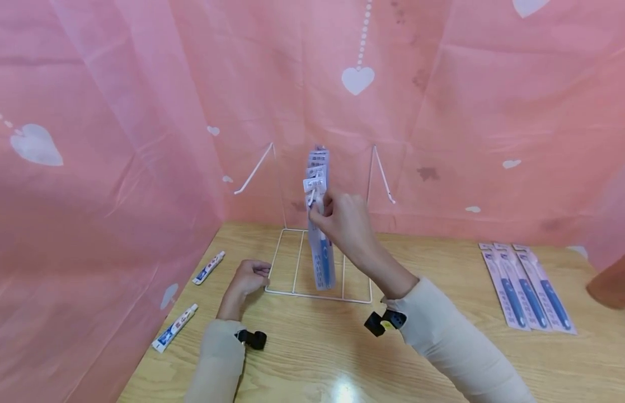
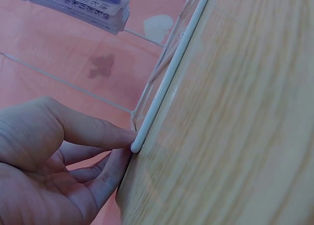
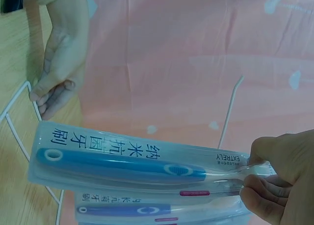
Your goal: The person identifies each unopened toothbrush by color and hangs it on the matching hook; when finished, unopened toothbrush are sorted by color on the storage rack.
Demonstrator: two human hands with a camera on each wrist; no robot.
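A white wire display rack [image 1: 319, 294] stands on the wooden table, with several packaged blue toothbrushes [image 1: 319, 168] hanging on its middle hook. My right hand [image 1: 337, 215] pinches the top of the front toothbrush pack [image 3: 132, 159] near the hook. My left hand [image 1: 249, 277] rests on the table, thumb and fingers [image 2: 95, 132] pressed against the rack's front left corner [image 2: 140, 144].
Three more toothbrush packs [image 1: 526, 285] lie side by side at the right of the table. Two toothpaste tubes [image 1: 208, 267] [image 1: 174, 327] lie at the left. Pink heart-print cloth [image 1: 90, 168] walls the table on three sides.
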